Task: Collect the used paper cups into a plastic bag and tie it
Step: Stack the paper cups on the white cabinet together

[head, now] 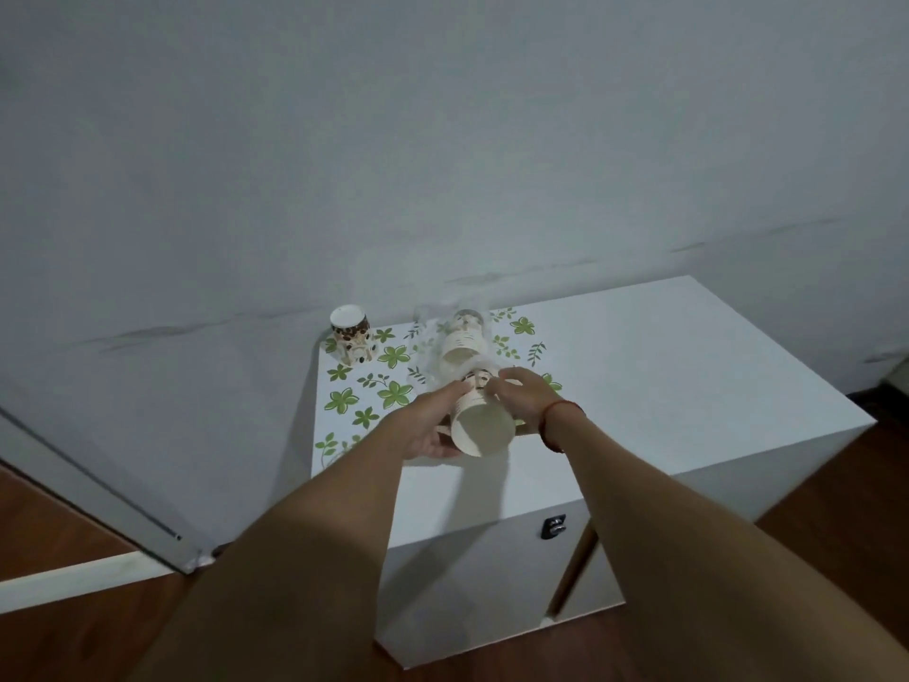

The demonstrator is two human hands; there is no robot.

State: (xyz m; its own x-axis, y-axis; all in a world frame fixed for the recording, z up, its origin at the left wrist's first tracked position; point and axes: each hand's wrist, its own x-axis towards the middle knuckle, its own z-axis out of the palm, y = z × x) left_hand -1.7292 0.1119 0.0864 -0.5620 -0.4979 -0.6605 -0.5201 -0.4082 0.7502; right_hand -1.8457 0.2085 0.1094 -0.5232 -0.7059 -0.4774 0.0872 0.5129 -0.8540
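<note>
A paper cup (484, 430) lies on its side with its open mouth toward me, held over the white cabinet top (664, 376). My left hand (433, 425) grips its left side from below. My right hand (529, 393) pinches at its far end, where a thin clear plastic bag (433, 332) starts. Inside the bag, farther back, lies another paper cup (460, 349) with its mouth toward me. A stack of patterned cups (350, 339) stands upside down at the cabinet's back left corner, outside the bag.
A mat with green flower prints (364, 391) covers the left part of the cabinet top. The wall rises just behind. The cabinet door has a small lock (553, 526) on its front. A wooden floor (49, 524) and a metal door rail lie to the left.
</note>
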